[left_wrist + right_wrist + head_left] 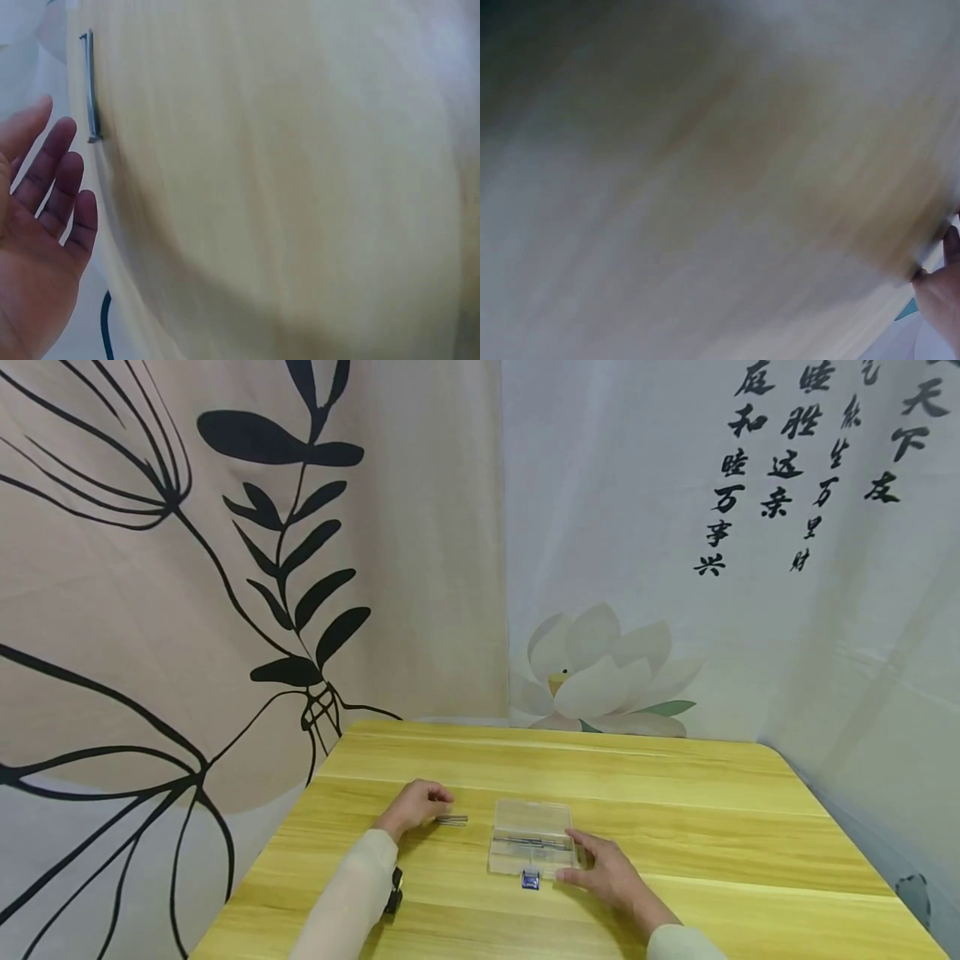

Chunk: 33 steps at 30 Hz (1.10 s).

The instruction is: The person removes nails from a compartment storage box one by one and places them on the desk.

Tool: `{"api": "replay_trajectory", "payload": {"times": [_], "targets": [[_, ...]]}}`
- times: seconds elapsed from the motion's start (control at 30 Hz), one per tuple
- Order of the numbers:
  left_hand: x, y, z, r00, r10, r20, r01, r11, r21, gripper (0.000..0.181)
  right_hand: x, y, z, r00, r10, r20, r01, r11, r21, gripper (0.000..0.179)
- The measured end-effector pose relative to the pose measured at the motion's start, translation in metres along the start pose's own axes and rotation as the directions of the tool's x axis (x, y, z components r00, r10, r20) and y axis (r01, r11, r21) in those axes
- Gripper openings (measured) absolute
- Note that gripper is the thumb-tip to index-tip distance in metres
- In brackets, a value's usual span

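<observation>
A few metal nails [452, 820] lie together on the wooden table, near the fingertips of my left hand [416, 806]. In the left wrist view that hand [49, 217] has its fingers loosely bent and apart, with the nails [91, 86] just beyond them on the tabletop. My right hand [607, 870] holds the right side of a clear plastic box [512, 865], thumb at the near corner and fingers at the side edge. More thin nails [531, 842] lie inside the box, and a blue latch [530, 880] sits at its front. The right wrist view is blurred, showing the hand [939, 289] only at its edge.
The yellow wood-grain table [720, 827] reaches back to a printed curtain [427, 543] with plants and writing. A black and yellow object [394, 892] shows beside the left sleeve [348, 893].
</observation>
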<state>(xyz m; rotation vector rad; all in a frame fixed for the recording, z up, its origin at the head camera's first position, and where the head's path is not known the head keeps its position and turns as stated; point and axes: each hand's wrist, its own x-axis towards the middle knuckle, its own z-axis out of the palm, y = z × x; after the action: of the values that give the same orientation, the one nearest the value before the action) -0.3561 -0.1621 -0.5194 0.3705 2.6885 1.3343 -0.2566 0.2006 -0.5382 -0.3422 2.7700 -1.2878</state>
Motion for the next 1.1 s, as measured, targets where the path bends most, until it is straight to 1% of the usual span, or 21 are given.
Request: {"api": "replay_trajectory", "payload": {"times": [0.27,0.4,0.6,0.7,1.0,1.1], "targets": [[0.004,0.015,0.006,0.998,0.055,0.04,-0.056,0.998,0.024,0.017,0.0,0.001,0.0,1.0,-0.005,-0.011,0.005,1.0,-0.017,0.081],[0.007,0.025,0.01,0.996,0.066,0.06,-0.067,0.998,0.008,0.02,0.0,0.001,0.0,1.0,-0.022,-0.004,0.022,1.0,-0.014,0.08],[0.009,0.041,0.018,0.991,0.102,0.081,-0.103,0.995,0.004,0.022,0.0,0.002,0.0,0.999,-0.05,-0.008,0.05,0.999,-0.018,0.08],[0.01,0.047,0.021,0.989,0.118,0.089,-0.119,0.993,0.004,0.021,0.0,0.002,0.001,0.998,-0.063,-0.011,0.063,0.998,-0.027,0.08],[0.014,0.063,0.032,0.979,0.167,0.119,-0.169,0.986,0.011,0.02,-0.002,-0.002,-0.001,0.999,-0.048,-0.01,0.048,0.998,-0.051,0.079],[0.014,0.069,0.036,0.978,0.168,0.127,-0.17,0.985,0.008,0.019,-0.003,-0.004,-0.002,0.999,-0.052,-0.01,0.051,0.997,-0.057,0.079]]}}
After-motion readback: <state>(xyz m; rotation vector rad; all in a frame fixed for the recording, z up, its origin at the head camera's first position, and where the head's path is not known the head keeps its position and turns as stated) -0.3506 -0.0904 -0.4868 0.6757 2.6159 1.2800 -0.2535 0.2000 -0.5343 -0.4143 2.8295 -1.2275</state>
